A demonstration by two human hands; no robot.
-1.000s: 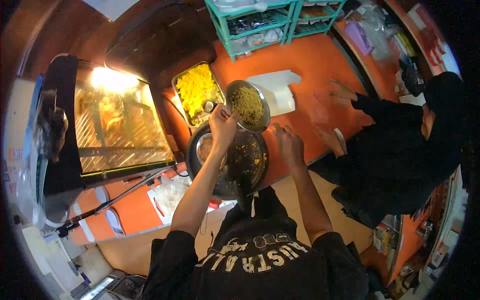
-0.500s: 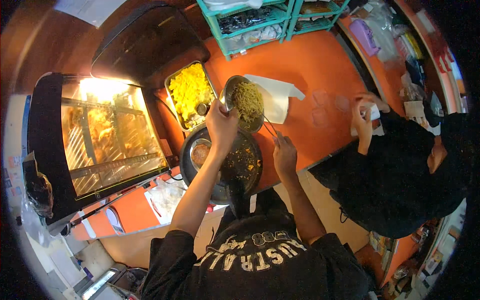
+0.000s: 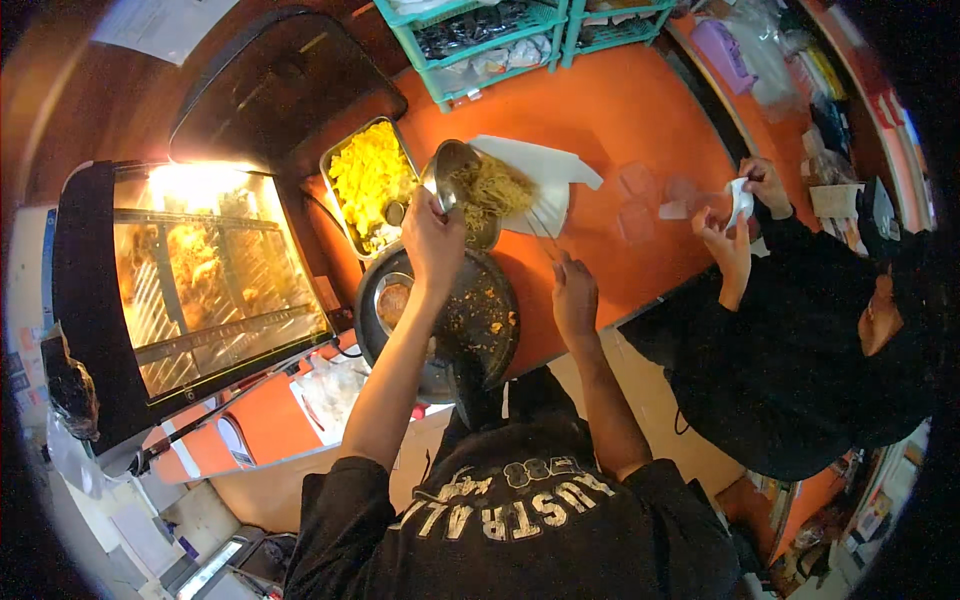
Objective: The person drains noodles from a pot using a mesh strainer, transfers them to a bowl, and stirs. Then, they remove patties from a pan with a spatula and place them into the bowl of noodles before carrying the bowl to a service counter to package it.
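— Where are the noodles (image 3: 495, 188) sitting?
— In a metal bowl (image 3: 458, 165) that the left hand (image 3: 432, 240) is gripping and tilting over white paper (image 3: 545, 175), above the pan (image 3: 470, 320) at the worktop's (image 3: 620, 110) near edge.
— The right hand (image 3: 574, 297)?
— Hovering curled beside the pan; cannot tell what it is pinching.

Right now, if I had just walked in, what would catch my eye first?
Probably the brightly lit glass warming cabinet glowing at the left. Next, the left hand tipping a metal bowl of noodles onto a white sheet on the orange counter, beside a metal tray of yellow food. The right hand rests lower down, near a round dark pan.
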